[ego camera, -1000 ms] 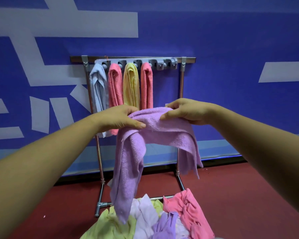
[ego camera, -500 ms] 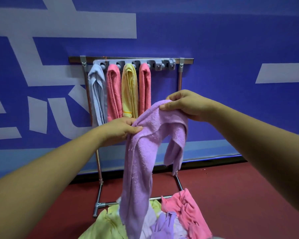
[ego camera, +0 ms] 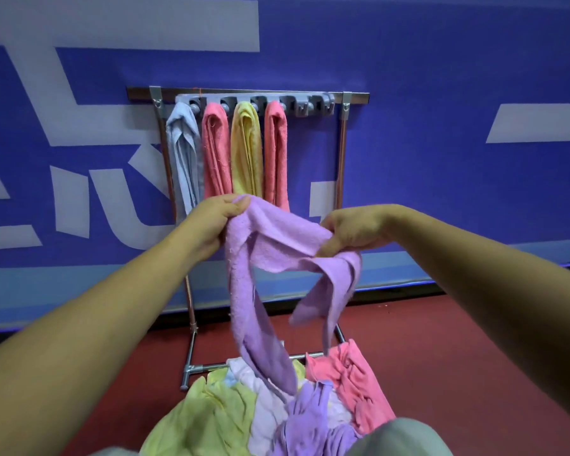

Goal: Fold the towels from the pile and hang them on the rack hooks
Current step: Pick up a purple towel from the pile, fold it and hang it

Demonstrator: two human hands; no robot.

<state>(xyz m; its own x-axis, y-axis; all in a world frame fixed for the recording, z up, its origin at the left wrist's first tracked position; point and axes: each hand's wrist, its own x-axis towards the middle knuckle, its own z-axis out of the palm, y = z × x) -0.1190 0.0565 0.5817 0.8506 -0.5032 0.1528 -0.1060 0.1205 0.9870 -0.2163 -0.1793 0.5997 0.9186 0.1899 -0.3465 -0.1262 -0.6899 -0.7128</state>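
Towels (ego camera: pixel 247 146) fill four hooks above the left grip (ego camera: pixel 208 225), which pinches one end of the lilac towel (ego camera: pixel 277 248). The right grip (ego camera: pixel 349 232) bunches the other end in curled fingers. The towel hangs unfolded between them, its tail down at the pile (ego camera: pixel 211 416) below. Free rack hooks (ego camera: pixel 310 106) show above the right grip. I judge that much of the task is left.

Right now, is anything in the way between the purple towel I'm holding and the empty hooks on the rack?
Nothing visible. The purple towel, gripped by the left hand and right hand, hangs lower than the empty hooks, which sit at the right end of the rack, beside the rightmost pink towel. Open space lies between.
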